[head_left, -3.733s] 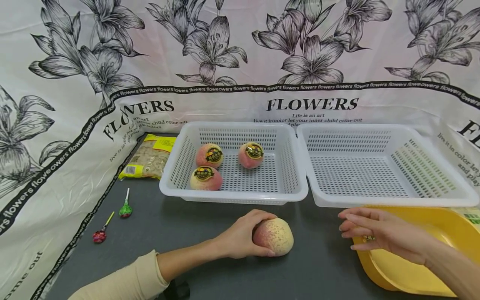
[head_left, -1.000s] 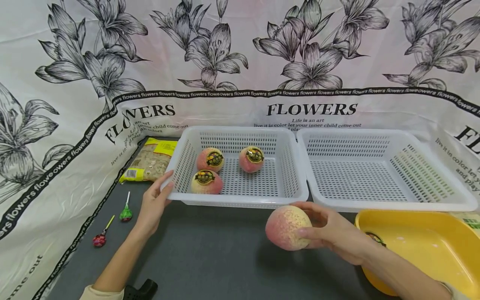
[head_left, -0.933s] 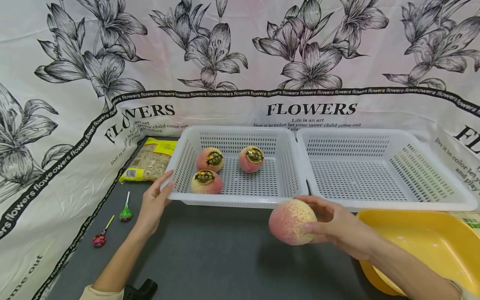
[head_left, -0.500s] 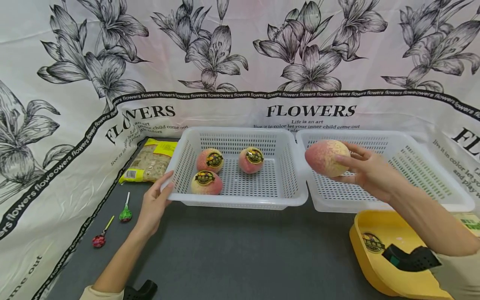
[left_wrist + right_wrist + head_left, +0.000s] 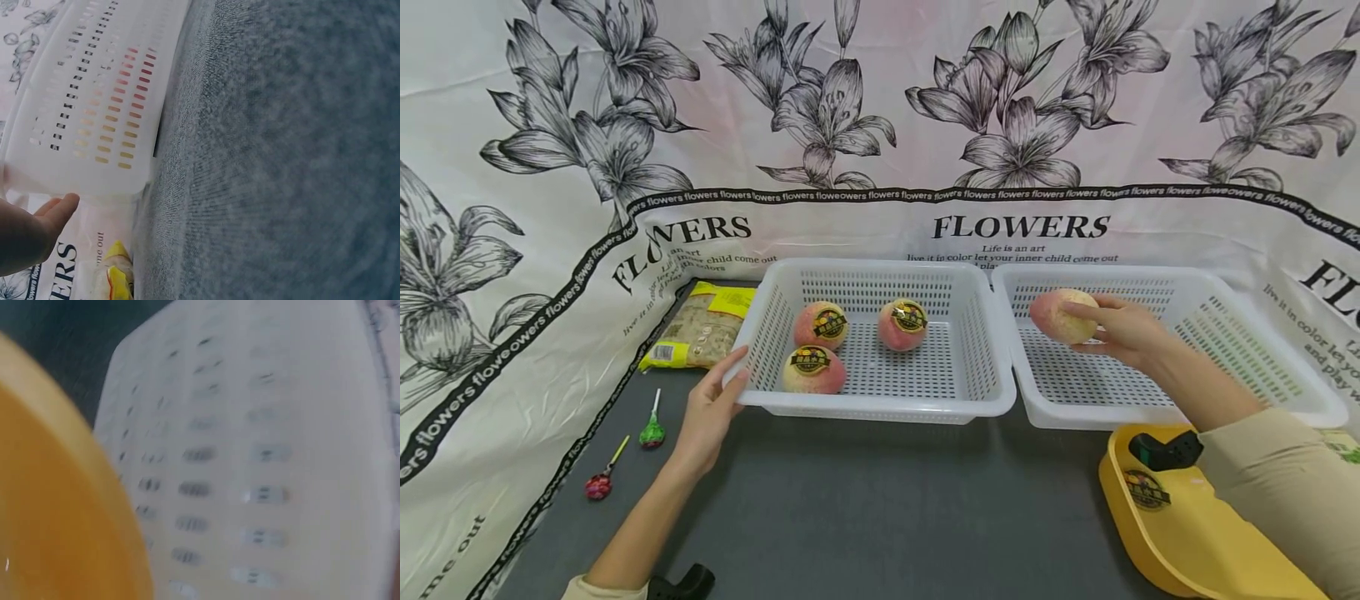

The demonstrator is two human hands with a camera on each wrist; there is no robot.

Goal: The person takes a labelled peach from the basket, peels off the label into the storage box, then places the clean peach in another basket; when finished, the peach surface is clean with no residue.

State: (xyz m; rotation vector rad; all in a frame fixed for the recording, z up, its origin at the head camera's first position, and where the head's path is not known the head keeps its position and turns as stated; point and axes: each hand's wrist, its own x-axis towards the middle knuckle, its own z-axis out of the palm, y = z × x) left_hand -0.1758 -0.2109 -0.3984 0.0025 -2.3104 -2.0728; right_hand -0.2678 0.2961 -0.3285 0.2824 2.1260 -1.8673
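Note:
A pink and pale-yellow peach (image 5: pixel 1063 317) is in my right hand (image 5: pixel 1131 332), fingers and thumb gripping it from the right. They are over the left part of the right white basket (image 5: pixel 1150 417). My left hand (image 5: pixel 707 412) holds the front left corner of the left white basket (image 5: pixel 887 408); the left wrist view shows the thumb (image 5: pixel 59 212) at the basket's corner. Inside that basket lie a peach (image 5: pixel 820 325) at the back, another peach (image 5: pixel 814 370) in front of it, and a third peach (image 5: pixel 903 325) to the right, all with dark labels.
A yellow basin (image 5: pixel 1123 533) with a dark label stands at the front right, partly under my right sleeve. On the left are a yellow bag (image 5: pixel 696 325), a green lollipop (image 5: pixel 652 433) and a red lollipop (image 5: pixel 598 486). A floral cloth (image 5: pixel 850 225) hangs behind.
Earlier the left hand held the peach on the table; the right hand then took it. It has since carried it up and right over the right basket, while the left hand went to the left basket.

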